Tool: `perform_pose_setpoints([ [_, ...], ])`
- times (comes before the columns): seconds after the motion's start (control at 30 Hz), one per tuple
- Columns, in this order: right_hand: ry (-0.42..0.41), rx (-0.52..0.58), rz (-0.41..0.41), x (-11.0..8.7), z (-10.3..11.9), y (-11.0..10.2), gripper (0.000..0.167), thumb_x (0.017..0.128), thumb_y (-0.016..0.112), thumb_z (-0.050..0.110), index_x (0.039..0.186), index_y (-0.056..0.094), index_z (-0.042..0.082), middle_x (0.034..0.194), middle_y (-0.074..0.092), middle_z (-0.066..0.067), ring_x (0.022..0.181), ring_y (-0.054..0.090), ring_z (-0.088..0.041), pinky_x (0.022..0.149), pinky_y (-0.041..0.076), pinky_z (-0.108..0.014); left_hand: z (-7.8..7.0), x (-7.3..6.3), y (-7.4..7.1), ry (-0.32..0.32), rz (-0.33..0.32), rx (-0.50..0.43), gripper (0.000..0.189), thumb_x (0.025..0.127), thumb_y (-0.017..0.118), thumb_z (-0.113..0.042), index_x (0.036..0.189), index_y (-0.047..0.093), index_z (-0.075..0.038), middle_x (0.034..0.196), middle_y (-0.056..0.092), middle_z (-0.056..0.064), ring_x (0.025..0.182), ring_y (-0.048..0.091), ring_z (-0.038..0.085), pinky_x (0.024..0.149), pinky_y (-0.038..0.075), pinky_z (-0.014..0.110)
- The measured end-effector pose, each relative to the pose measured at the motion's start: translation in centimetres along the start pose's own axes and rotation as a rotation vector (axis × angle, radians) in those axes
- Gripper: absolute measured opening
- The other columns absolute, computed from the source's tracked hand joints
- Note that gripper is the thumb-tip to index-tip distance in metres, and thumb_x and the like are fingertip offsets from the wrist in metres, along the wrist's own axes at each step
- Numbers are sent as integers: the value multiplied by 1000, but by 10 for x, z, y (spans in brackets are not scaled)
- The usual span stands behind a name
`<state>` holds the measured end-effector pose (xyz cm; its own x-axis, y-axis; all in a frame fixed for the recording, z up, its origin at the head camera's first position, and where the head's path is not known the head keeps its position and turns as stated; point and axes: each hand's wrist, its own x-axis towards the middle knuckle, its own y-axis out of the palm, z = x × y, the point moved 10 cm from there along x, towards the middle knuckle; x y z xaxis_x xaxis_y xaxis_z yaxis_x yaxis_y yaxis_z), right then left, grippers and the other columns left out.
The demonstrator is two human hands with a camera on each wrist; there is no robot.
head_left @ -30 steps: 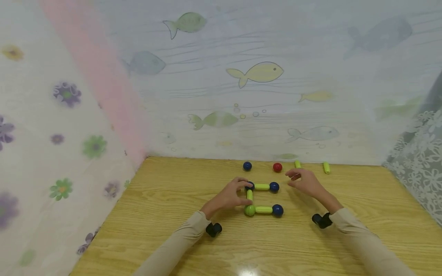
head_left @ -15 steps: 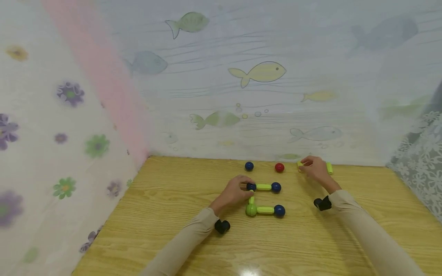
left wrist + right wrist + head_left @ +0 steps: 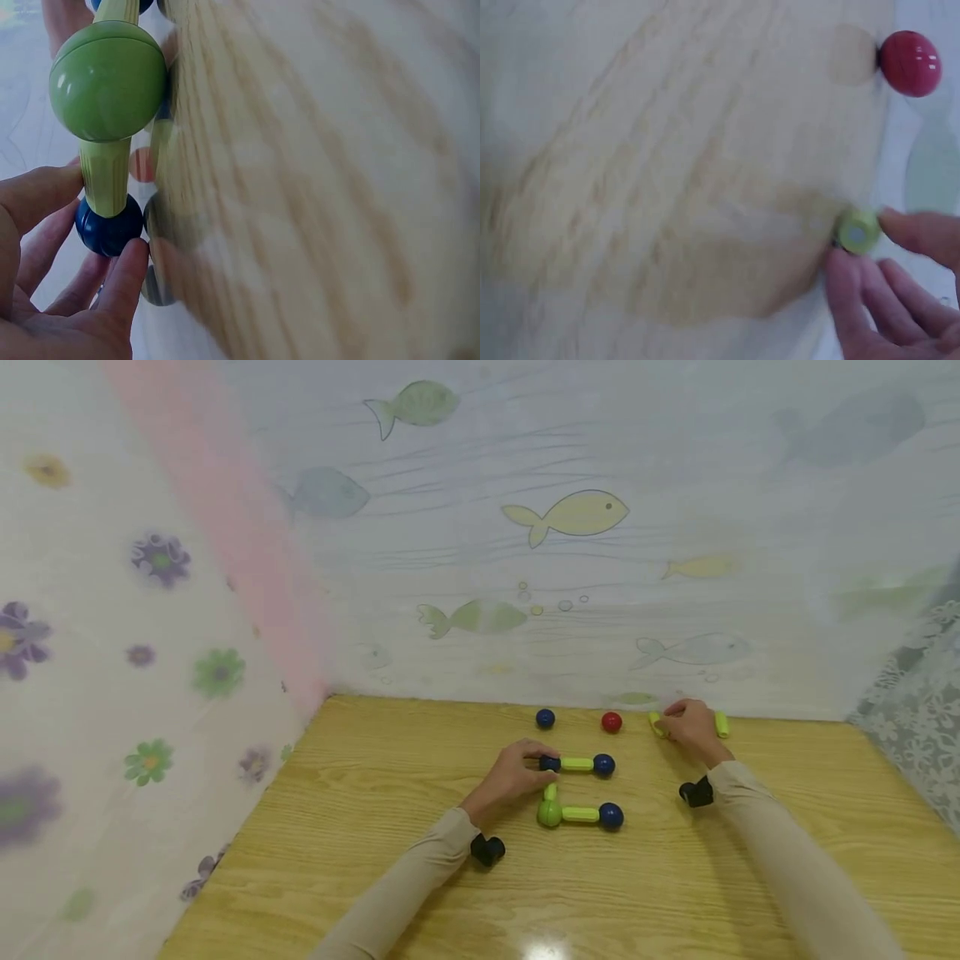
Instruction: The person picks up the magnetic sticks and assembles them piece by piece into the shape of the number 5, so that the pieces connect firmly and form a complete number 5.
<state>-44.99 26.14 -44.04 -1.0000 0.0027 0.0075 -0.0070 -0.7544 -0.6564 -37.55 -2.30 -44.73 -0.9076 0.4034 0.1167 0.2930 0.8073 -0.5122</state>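
A magnetic stick-and-ball frame lies on the table, shaped like a square without its right side. My left hand [image 3: 513, 777] grips its top-left blue ball [image 3: 105, 231], the thumb against the upright yellow-green rod [image 3: 103, 176]. Below that rod sits a green ball [image 3: 550, 812]. Two yellow-green rods, an upper one [image 3: 577, 764] and a lower one [image 3: 581, 814], run right to an upper blue ball [image 3: 603, 766] and a lower blue ball [image 3: 611, 816]. At the back, my right hand [image 3: 692, 728] pinches a loose yellow-green rod [image 3: 857, 231] between thumb and fingers.
Along the table's back edge are a loose blue ball [image 3: 545, 718], a red ball [image 3: 612, 722] and another yellow-green rod [image 3: 722, 724] right of my right hand. Behind the wooden table [image 3: 360, 777] rises a cloth [image 3: 465, 668] printed with fish.
My right hand has moved back and right from beside the frame to the loose rod and now pinches it. My left hand's thumb and fingers have drawn closer around the corner ball.
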Motion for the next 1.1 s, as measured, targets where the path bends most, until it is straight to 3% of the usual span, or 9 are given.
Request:
perform_pose_setpoints([
  [0.23, -24, -63, 213, -21, 12, 6, 23, 82, 66, 5, 95, 64, -14, 78, 66, -17, 64, 64, -25, 63, 54, -37, 4, 1, 2, -33, 26, -42, 29, 85, 73, -16, 113, 68, -11, 118, 55, 3, 112, 54, 21, 90, 47, 26],
  [0.33, -20, -80, 279, -36, 13, 8, 20, 81, 65, 4, 92, 67, -12, 75, 66, -13, 64, 64, -23, 62, 55, -37, 3, 1, 2, -23, 30, -40, 29, 85, 72, -16, 113, 68, -11, 118, 55, 3, 111, 54, 21, 89, 47, 26],
  [0.43, -18, -84, 319, -52, 14, 10, 12, 80, 64, 3, 78, 65, -9, 68, 63, -8, 61, 63, -21, 60, 54, -35, 2, 0, 3, -19, 32, -41, 29, 86, 72, -16, 113, 68, -10, 118, 55, 5, 110, 55, 22, 88, 48, 27],
  [0.6, -60, -105, 295, -72, 18, 9, 13, 78, 66, 2, 67, 63, -3, 62, 62, -6, 57, 60, -21, 56, 50, -33, 4, -1, 1, -39, 20, -35, 27, 85, 72, -17, 112, 69, -12, 118, 56, 4, 111, 55, 22, 89, 47, 29],
  [0.73, -83, -125, 251, -83, 19, 9, 12, 77, 73, 5, 77, 67, -6, 63, 63, -6, 56, 59, -21, 56, 50, -33, 5, -2, -1, -53, 6, -28, 28, 84, 73, -17, 112, 69, -13, 118, 57, 3, 110, 56, 21, 89, 47, 29],
  [0.83, -57, -110, 247, -90, 17, 9, 20, 76, 75, 7, 84, 67, -9, 67, 63, -7, 58, 61, -21, 56, 52, -34, 4, -2, -2, -44, 3, -22, 29, 84, 74, -17, 112, 69, -12, 118, 56, 5, 108, 57, 22, 89, 48, 29],
  [1.1, 34, 114, 289, -113, 11, 17, 31, 79, 72, 7, 99, 61, -14, 86, 64, -12, 69, 65, -25, 63, 56, -37, 5, 1, 1, -46, 8, -44, 29, 85, 73, -17, 112, 69, -11, 120, 56, 8, 111, 55, 26, 90, 48, 34],
])
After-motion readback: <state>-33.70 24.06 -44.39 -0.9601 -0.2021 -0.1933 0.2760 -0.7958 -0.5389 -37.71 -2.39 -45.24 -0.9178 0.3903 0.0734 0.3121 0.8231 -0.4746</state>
